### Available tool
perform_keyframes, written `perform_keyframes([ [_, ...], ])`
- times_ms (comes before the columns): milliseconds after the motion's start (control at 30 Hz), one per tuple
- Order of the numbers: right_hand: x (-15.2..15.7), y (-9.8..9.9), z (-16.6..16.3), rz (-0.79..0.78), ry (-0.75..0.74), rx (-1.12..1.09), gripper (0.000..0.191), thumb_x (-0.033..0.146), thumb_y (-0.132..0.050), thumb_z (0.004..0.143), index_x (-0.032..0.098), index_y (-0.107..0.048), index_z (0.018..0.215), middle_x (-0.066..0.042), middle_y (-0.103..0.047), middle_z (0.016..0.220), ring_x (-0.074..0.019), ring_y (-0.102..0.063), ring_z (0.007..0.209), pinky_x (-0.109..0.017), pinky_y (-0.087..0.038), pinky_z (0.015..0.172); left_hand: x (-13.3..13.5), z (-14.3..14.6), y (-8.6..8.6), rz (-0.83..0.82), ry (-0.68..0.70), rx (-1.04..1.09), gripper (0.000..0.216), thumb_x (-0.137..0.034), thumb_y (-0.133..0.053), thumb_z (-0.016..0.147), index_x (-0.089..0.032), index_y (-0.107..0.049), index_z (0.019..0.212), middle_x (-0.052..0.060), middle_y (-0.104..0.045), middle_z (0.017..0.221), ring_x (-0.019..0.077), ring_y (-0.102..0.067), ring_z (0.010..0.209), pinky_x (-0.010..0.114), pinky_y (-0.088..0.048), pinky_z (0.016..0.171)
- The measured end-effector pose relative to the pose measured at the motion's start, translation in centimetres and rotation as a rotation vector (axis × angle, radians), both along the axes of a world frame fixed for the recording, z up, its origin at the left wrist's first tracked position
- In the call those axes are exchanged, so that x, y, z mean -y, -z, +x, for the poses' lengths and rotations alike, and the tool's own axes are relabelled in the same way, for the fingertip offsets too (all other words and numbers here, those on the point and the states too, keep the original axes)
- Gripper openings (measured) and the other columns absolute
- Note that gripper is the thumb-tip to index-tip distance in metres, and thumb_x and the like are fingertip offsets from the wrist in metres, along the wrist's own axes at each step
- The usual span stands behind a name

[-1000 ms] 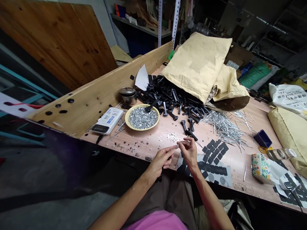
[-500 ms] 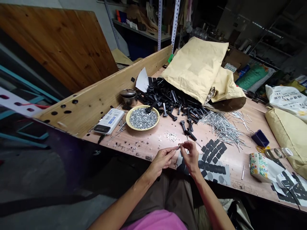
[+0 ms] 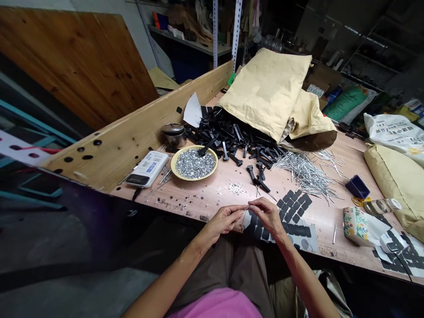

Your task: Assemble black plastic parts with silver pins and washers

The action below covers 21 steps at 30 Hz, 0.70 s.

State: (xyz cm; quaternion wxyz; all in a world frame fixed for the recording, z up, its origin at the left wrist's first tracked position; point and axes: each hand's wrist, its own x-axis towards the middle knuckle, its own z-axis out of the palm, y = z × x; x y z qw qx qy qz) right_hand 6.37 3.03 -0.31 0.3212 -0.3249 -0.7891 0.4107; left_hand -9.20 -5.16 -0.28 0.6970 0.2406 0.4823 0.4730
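Metal rod (image 3: 247,207), right of the yellow bowl (image 3: 176,174) and nearer me: my left hand (image 3: 225,220) pinches it; my right hand (image 3: 267,215) has just flattened, fingertips closed at its end, so both apparently grip it.

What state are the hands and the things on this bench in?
Left hand: pinching a small metal piece
Right hand: fingertips closed at that piece
Yellow bowl: holding many small metal parts
Metal pot: lid on
Clear jar: lying on its side
Metal rods: loosely heaped
Black parts: heaped, partly under the large paper sack
Grey sheet: partly covered with black pads
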Motion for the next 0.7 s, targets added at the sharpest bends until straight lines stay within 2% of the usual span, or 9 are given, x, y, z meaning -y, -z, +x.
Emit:
perform_keyframes([
  [67, -0.6, -0.6, 0.5, -0.092, -0.092, 0.018, 0.03, 0.048, -0.062, 0.08, 0.02, -0.073, 0.084, -0.005, -0.069, 0.074, -0.0158, -0.064, 0.067, -0.025, -0.051, 0.06, 0.0, -0.3, -0.3, 0.0, 0.048, -0.001, 0.063, -0.049, -0.073, 0.06, -0.011, -0.064, 0.11, -0.012, -0.031, 0.05, -0.0009, -0.017, 0.035, 0.018, -0.006, 0.037],
  [233, -1.4, -1.8, 1.6, -0.247, -0.26, 0.11, 0.037, 0.053, -0.059, 0.08, 0.021, -0.074, 0.09, -0.006, -0.071, 0.079, -0.0165, -0.066, 0.071, -0.026, -0.051, 0.064, 0.3, -0.5, -0.2, 0.006, 0.126, -0.01, 0.068, -0.054, -0.074, 0.056, -0.01, -0.065, 0.107, -0.012, -0.032, 0.048, -0.0009, -0.015, 0.035, 0.019, -0.007, 0.037],
  [367, -1.4, -2.5, 1.8, -0.175, -0.263, 0.173, 0.037, 0.054, -0.061, 0.078, 0.019, -0.074, 0.083, -0.006, -0.071, 0.075, -0.0158, -0.065, 0.066, -0.024, -0.048, 0.058, 0.4, -0.2, 0.0, 0.075, 0.138, -0.104, 0.065, -0.056, -0.069, 0.061, -0.008, -0.066, 0.104, -0.013, -0.027, 0.043, 0.0012, -0.018, 0.036, 0.018, -0.012, 0.038],
  [433, -1.4, -2.8, 1.8, -0.132, -0.255, 0.198, 0.037, 0.053, -0.061, 0.078, 0.019, -0.074, 0.081, -0.006, -0.07, 0.073, -0.0154, -0.064, 0.064, -0.023, -0.047, 0.056, 0.4, -0.1, -0.1, 0.136, 0.141, -0.183, 0.056, -0.054, -0.065, 0.067, -0.009, -0.068, 0.101, -0.01, -0.037, 0.044, 0.0038, -0.029, 0.038, 0.018, -0.022, 0.039],
  [500, -1.3, -3.1, 1.8, -0.074, -0.266, 0.219, 0.035, 0.051, -0.06, 0.08, 0.019, -0.074, 0.081, -0.006, -0.07, 0.073, -0.015, -0.064, 0.064, -0.022, -0.046, 0.056, 0.4, 0.0, -0.2, 0.239, 0.121, -0.308, 0.043, -0.049, -0.061, 0.073, -0.012, -0.071, 0.092, -0.003, -0.053, 0.053, 0.0086, -0.046, 0.049, 0.021, -0.036, 0.046],
  [567, -1.2, -3.2, 1.8, 0.006, -0.269, 0.229, 0.034, 0.05, -0.057, 0.083, 0.02, -0.073, 0.081, -0.006, -0.07, 0.074, -0.0148, -0.064, 0.065, -0.023, -0.046, 0.057, 0.4, 0.1, -0.2, 0.369, 0.086, -0.495, 0.031, -0.04, -0.057, 0.079, -0.014, -0.072, 0.086, 0.003, -0.065, 0.07, 0.014, -0.058, 0.066, 0.025, -0.045, 0.06],
  [633, -1.0, -3.0, 1.8, 0.065, -0.237, 0.226, 0.035, 0.05, -0.055, 0.084, 0.02, -0.072, 0.081, -0.006, -0.07, 0.073, -0.0146, -0.063, 0.065, -0.023, -0.047, 0.058, 0.5, 0.2, 0.0, 0.478, 0.054, -0.727, 0.025, -0.031, -0.053, 0.083, -0.017, -0.072, 0.088, 0.005, -0.068, 0.08, 0.0165, -0.062, 0.077, 0.026, -0.046, 0.069],
  [700, -0.8, -2.6, 1.8, 0.091, -0.183, 0.221, 0.035, 0.05, -0.054, 0.085, 0.02, -0.071, 0.079, -0.005, -0.069, 0.072, -0.0142, -0.063, 0.064, -0.022, -0.046, 0.057, 0.7, 0.5, 0.3, 0.546, 0.035, -0.957, 0.025, -0.026, -0.049, 0.086, -0.02, -0.071, 0.095, 0.004, -0.067, 0.08, 0.0156, -0.063, 0.076, 0.024, -0.046, 0.068],
])
